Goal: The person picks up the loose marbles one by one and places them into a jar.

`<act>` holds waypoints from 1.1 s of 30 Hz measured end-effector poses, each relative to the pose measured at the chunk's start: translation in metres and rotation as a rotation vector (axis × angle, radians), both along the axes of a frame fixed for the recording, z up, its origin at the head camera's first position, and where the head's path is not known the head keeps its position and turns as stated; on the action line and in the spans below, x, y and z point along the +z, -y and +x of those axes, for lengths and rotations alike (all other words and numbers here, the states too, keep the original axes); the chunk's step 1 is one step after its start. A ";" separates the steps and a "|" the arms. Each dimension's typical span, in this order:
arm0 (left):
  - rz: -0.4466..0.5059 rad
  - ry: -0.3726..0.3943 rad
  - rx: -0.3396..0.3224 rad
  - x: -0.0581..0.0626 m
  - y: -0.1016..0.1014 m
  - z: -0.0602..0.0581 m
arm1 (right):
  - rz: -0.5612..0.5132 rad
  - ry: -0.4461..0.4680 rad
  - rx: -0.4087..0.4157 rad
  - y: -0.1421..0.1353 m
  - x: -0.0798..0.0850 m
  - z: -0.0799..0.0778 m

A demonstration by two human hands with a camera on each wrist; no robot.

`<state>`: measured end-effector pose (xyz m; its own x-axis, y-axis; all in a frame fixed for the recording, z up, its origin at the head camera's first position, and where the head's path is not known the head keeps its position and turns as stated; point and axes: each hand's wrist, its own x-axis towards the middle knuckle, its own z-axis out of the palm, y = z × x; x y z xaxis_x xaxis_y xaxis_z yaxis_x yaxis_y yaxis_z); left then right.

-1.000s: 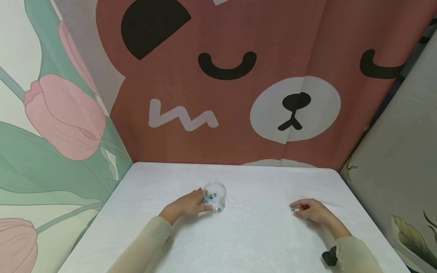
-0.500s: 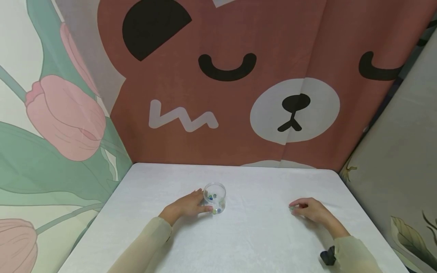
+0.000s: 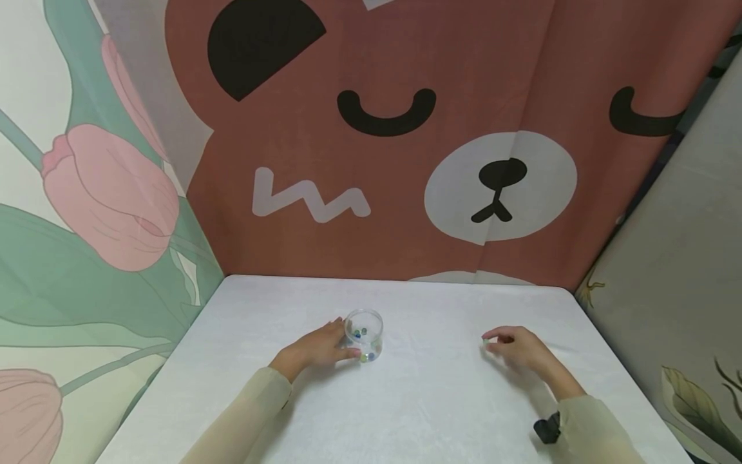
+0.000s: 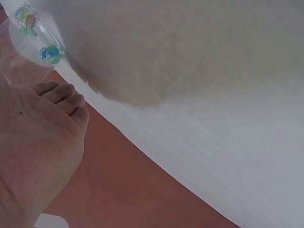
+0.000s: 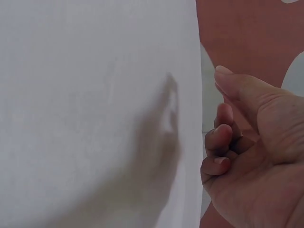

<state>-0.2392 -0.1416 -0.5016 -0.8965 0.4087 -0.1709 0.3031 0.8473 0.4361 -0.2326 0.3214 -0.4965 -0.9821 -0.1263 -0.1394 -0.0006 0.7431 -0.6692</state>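
Note:
On the white table stands a clear round plastic tub (image 3: 379,334) with several glass marbles (image 3: 359,333) at its bottom. My left hand (image 3: 317,346) holds the tub from its left side, thumb in front and fingers behind. In the left wrist view, blue, green and orange marbles (image 4: 51,53) show through the clear wall beyond the fingers. Off to the right, just over the table, my right hand (image 3: 522,349) pinches a small pale-green marble (image 3: 485,341) between thumb and forefinger. The right wrist view shows the other fingers curled inward; the marble is hidden there.
The white-covered table (image 3: 429,399) reaches back to a brown curtain (image 3: 313,251) with a bear print. Flower-printed cloth (image 3: 110,200) hangs on the left, and a grey-green cloth (image 3: 684,258) on the right. A black object (image 3: 547,428) is at the right sleeve.
My right hand has moved slightly left and away from me, lifting the marble between its fingertips. The left hand and the tub stay where they were.

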 end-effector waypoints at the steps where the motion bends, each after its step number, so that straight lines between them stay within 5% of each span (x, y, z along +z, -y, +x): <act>1: 0.002 -0.005 -0.003 0.000 0.000 0.000 | -0.007 -0.001 -0.002 0.002 0.001 0.000; 33: -0.022 -0.077 -0.037 0.000 -0.001 0.001 | -0.155 -0.071 0.036 0.059 0.020 -0.006</act>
